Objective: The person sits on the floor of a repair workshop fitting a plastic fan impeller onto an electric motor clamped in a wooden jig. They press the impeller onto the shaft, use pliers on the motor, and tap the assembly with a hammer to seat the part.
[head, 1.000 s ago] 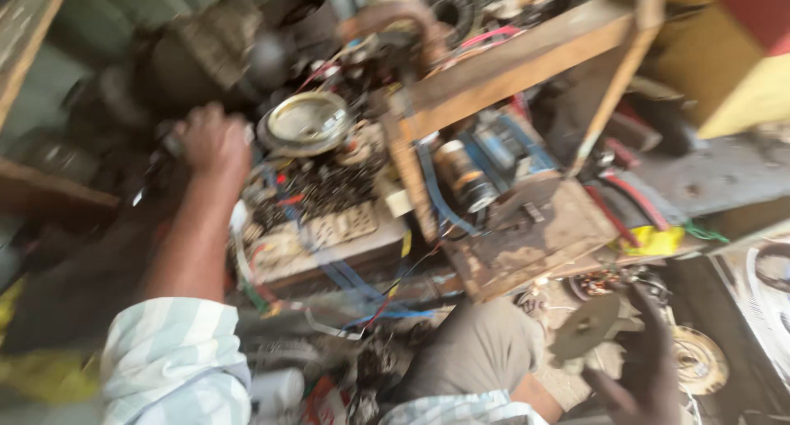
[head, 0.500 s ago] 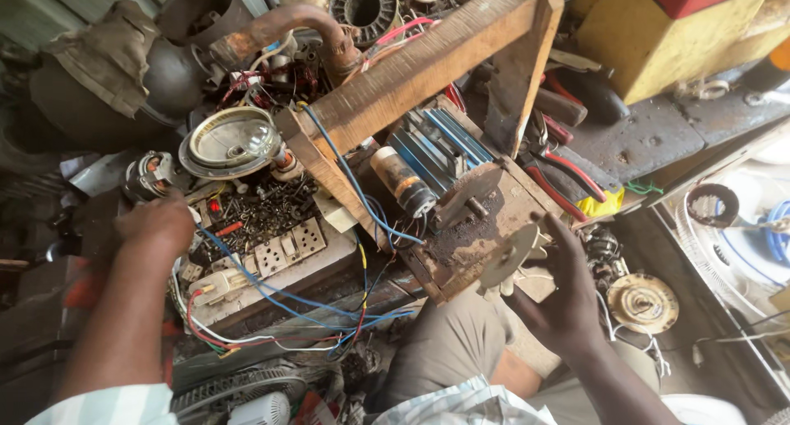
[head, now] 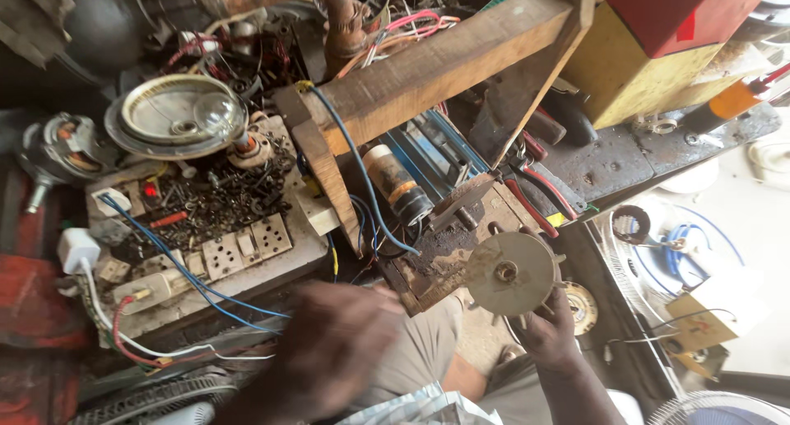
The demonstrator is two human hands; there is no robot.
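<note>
My right hand point(head: 547, 334): grasps a round grey disc point(head: 510, 273) by its lower edge, held up just beside a rusty wooden block point(head: 448, 252). My left hand point(head: 333, 351): blurred, grip unclear, near the switchboard point(head: 214, 256).

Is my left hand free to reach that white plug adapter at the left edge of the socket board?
Probably yes. The left hand, blurred, holds nothing visible, and only loose wires lie between it and the white plug adapter.
</note>
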